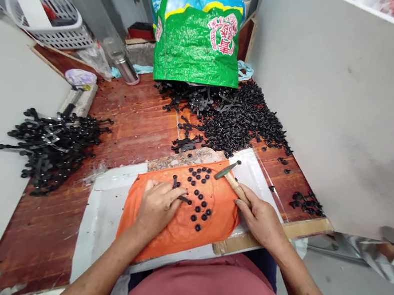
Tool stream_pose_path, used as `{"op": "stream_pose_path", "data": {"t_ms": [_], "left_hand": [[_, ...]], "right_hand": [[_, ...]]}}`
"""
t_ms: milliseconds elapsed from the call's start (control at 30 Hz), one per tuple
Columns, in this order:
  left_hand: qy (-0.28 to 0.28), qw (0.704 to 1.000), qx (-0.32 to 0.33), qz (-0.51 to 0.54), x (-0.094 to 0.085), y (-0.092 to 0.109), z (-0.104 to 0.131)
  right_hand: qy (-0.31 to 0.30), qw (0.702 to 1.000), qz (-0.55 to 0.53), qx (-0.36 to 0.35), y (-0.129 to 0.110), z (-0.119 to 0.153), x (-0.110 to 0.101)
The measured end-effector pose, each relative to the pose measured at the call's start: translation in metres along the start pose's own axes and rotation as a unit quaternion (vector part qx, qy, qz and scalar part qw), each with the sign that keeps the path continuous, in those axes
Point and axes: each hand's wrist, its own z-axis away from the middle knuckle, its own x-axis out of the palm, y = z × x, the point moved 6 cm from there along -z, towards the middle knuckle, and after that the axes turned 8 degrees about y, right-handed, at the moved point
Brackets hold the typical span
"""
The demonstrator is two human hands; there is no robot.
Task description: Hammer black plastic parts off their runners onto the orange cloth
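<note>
Left hand [158, 207] flat on an orange pad [175, 225], fingertips pinching a black strip [182, 198] against the crinkled fabric; grip clamped on the strip. Right hand [260, 219] at the pad's right edge, grip wrapped tight on a hammer [231, 175] with a pale wooden handle and a small dark metal head, head tilted up over the pad's far right corner, not touching it. Small round black caps [199, 204] lie scattered loose on the pad between the hands, glossy, ring-shaped, most near the pad's middle and far edge. The pad sits on a white sheet [101, 212] over a speckled stone slab [183, 158], all on a reddish wood-grain tabletop [136, 121]. Left of the sheet, a tangled heap of black sprues [52, 147], stick-like with knobbed ends. Far side of the tabletop, a wide pile of small black parts [240, 117], dense and grainy, spilling at the foot of a green and blue woven sack [199, 26], which stands upright; its contents are not visible. A few more parts [307, 203] lie near the right edge. Far left, a white plastic basket [52, 15] with slatted walls holding a white card and something red. A grey panel [344, 92] walls the right side.
</note>
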Motion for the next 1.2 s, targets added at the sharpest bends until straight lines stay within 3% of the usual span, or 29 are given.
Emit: {"op": "stream_pose_path", "data": {"t_ms": [200, 400, 533, 667, 833, 1200], "left_hand": [[-0.021, 0.999, 0.029, -0.021, -0.008, 0.004, 0.016], [-0.077, 0.976, -0.141, 0.148, -0.025, -0.023, 0.017], [-0.092, 0.964, -0.206, 0.137, -0.019, -0.043, 0.006], [-0.128, 0.968, -0.207, 0.069, -0.008, -0.044, 0.001], [-0.133, 0.976, -0.174, 0.011, -0.004, -0.038, 0.000], [-0.127, 0.978, -0.167, 0.015, 0.002, -0.039, 0.002]], "right_hand": [[0.001, 1.000, 0.016, 0.003, 0.000, 0.000, 0.000], [-0.004, 1.000, 0.020, 0.002, 0.003, -0.001, 0.002], [-0.005, 1.000, 0.018, 0.005, 0.006, -0.001, 0.003], [-0.008, 1.000, 0.018, 0.006, 0.006, 0.000, 0.004], [0.000, 1.000, 0.008, 0.000, 0.005, 0.000, 0.003], [0.000, 1.000, 0.010, 0.005, 0.001, 0.000, 0.000]]}}
